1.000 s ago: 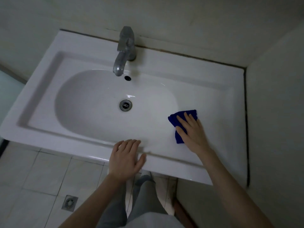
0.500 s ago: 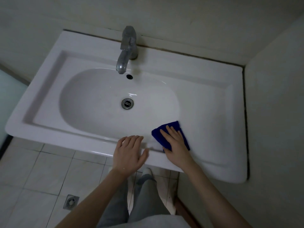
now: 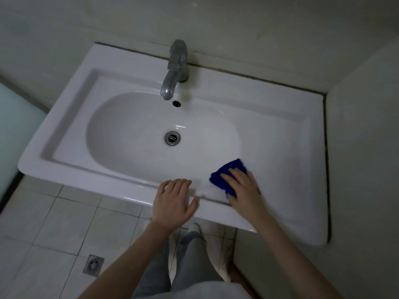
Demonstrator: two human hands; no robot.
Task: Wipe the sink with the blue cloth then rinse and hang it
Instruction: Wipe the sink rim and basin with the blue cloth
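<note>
A white sink (image 3: 280,147) with an oval basin fills the middle of the view, its metal tap (image 3: 174,70) at the back and a round drain (image 3: 172,138) at the bottom. A folded blue cloth (image 3: 224,172) lies on the sink's front right ledge. My right hand (image 3: 243,186) presses flat on the cloth with straight fingers, covering its near part. My left hand (image 3: 172,201) rests flat on the sink's front rim, fingers spread, holding nothing.
A wall runs behind the sink and another closes it in on the right. Below the rim lies a tiled floor with a square floor drain (image 3: 93,265). My legs and feet show under the sink's front edge.
My right hand slid the cloth from the right ledge toward the front rim near my left hand, then back a little to the right. My left hand stayed on the rim.
</note>
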